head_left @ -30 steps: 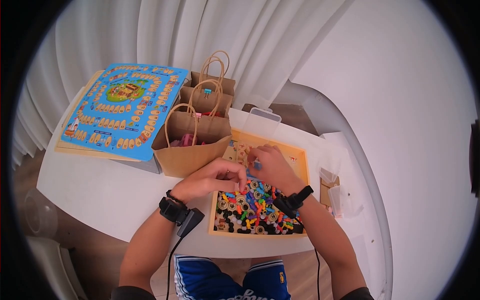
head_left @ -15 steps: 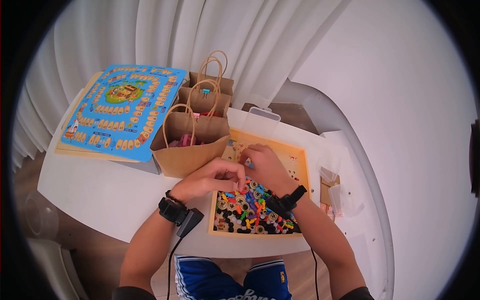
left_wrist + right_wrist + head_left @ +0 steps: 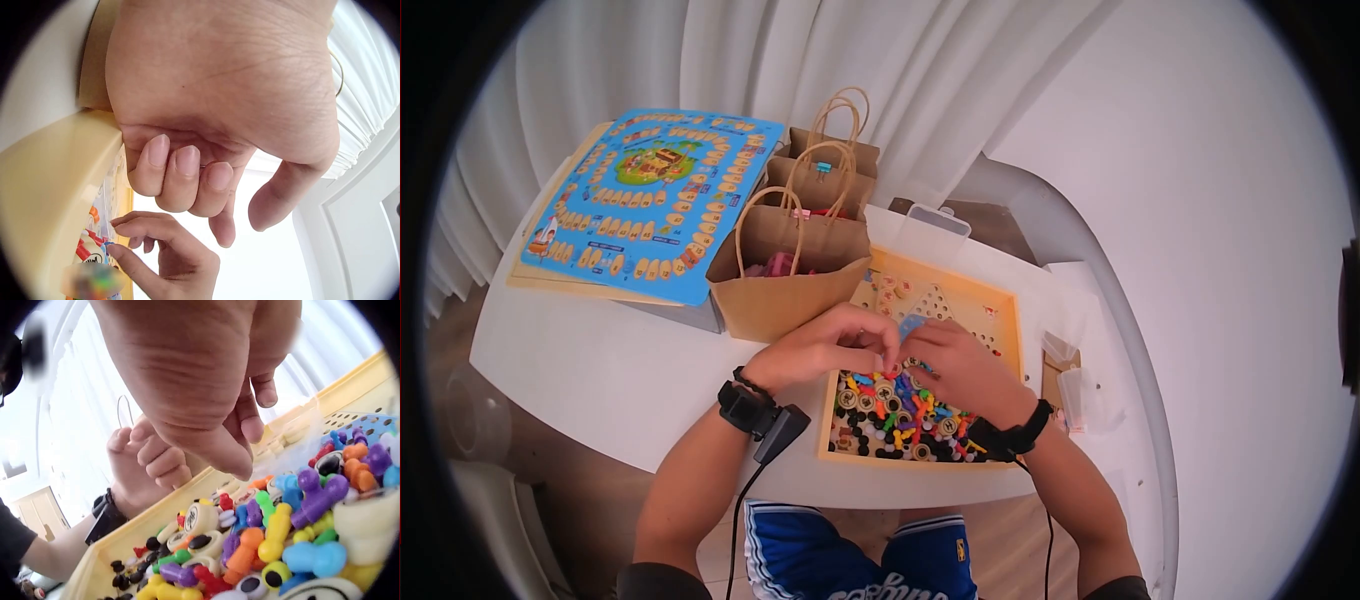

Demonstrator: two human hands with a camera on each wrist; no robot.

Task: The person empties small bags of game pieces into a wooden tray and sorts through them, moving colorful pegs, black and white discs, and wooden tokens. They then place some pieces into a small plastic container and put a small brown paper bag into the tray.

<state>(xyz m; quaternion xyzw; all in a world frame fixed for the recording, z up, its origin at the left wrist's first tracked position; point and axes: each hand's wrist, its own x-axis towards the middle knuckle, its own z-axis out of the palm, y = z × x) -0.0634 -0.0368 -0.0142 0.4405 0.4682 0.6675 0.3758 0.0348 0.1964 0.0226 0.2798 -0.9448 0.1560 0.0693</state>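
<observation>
A shallow wooden tray holds a heap of mixed game pieces. Among them are a yellow pawn, a purple pawn and round discs with printed characters, one disc standing tilted. My left hand hovers over the tray's left side, three fingers bent toward the palm, forefinger and thumb apart with nothing between them. Just above the heap hangs my right hand, fingers pointing left toward the left hand; its thumb and forefinger stay apart in the left wrist view, and no piece shows between them.
Brown paper bags with twisted handles stand in a row left of the tray. Behind them lies a blue game board on a stack. A clear plastic box sits beyond the tray; small clear containers lie to its right.
My right hand has come back from the tray's far part toward the heap, uncovering the printed board with holes there. The left hand stays nearly in place.
</observation>
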